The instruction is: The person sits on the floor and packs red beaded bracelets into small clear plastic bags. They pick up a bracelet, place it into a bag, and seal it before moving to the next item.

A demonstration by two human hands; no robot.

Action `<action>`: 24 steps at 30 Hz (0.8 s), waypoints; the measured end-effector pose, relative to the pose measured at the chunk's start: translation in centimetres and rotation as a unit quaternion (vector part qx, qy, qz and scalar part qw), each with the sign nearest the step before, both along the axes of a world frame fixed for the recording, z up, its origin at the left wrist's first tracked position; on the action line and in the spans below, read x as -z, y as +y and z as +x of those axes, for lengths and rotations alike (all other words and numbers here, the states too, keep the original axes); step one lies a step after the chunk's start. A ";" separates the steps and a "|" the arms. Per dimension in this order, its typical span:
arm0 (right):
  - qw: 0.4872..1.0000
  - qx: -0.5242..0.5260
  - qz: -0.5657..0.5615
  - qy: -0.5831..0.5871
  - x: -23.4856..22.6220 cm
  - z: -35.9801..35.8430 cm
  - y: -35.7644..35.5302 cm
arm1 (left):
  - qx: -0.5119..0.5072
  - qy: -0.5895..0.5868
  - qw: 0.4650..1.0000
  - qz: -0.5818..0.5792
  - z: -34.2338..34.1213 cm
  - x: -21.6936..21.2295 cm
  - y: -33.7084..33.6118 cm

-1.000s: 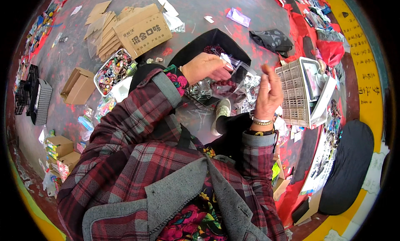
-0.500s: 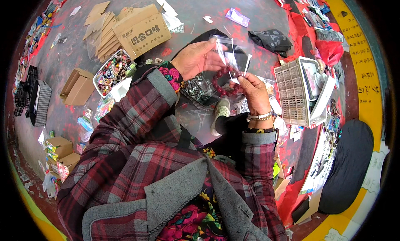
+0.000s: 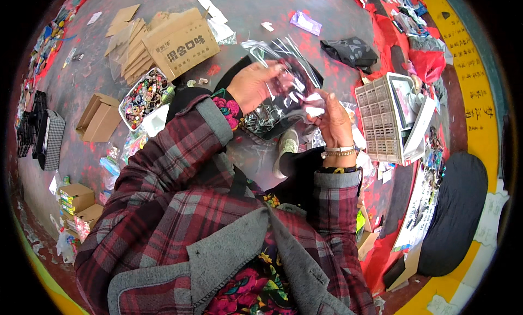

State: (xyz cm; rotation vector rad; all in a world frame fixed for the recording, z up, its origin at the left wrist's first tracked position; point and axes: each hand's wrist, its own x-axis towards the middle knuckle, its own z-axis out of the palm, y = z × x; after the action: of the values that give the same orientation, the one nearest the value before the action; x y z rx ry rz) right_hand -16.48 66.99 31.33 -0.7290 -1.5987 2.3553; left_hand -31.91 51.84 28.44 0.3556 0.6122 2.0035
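Observation:
In front of me, a clear plastic bag [image 3: 297, 78] is stretched between my two hands, shiny and creased. My left hand [image 3: 253, 87] pinches its left side, with the fingers partly behind the film. My right hand [image 3: 335, 119] grips the lower right side between thumb and fingers. Dark red tints show through the plastic; glare keeps me from telling whether the red bead bracelet lies inside. Below the bag, a black tray [image 3: 267, 134] holds a heap of small clear plastic packets [image 3: 260, 119].
At left stands a white basket [image 3: 126, 114] of colourful small items, near an open cardboard box [image 3: 98, 117] and a carton [image 3: 182, 45]. A beige plastic crate [image 3: 376, 116] is on my right, with a black cushion-like pad [image 3: 456, 214] beyond. A dark patterned bag [image 3: 351, 52] lies ahead.
The red bead bracelet, plainly visible in my right hand before, is now obscured by the plastic. The bag has spread and crumpled between my hands, and my left hand has shifted slightly down.

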 end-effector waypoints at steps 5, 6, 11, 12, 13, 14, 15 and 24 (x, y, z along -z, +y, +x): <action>0.999 0.034 0.021 0.020 1.2 -1.2 -1.5 | -0.059 -0.042 0.997 0.022 -0.8 0.4 0.1; 0.998 0.045 0.027 0.029 1.4 -1.4 -1.7 | -0.058 -0.043 0.997 0.023 -0.7 0.3 0.2; 0.992 0.096 0.071 0.043 1.8 -1.7 -2.0 | -0.047 -0.049 0.997 0.027 0.0 0.0 0.3; 0.990 0.103 0.082 0.041 1.8 -1.7 -2.0 | -0.043 -0.048 0.997 0.029 0.1 -0.1 0.3; 0.990 0.110 0.075 0.044 1.7 -1.7 -2.0 | -0.040 -0.045 0.998 0.030 0.0 -0.3 0.3; 0.990 0.118 0.067 0.047 1.4 -1.7 -2.1 | -0.037 -0.043 0.998 0.030 0.0 -0.4 0.2; 0.989 0.126 0.060 0.049 1.3 -1.8 -2.3 | -0.034 -0.041 0.998 0.030 0.0 -0.4 0.2; 0.984 0.137 0.047 0.107 1.9 -1.8 -2.4 | -0.046 -0.020 0.998 0.045 0.8 -0.2 0.6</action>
State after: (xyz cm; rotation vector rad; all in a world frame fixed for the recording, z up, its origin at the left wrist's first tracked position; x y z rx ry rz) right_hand -18.32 64.55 29.41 -0.6086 -1.4089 2.0709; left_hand -31.16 52.41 28.66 0.3447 0.5229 2.1267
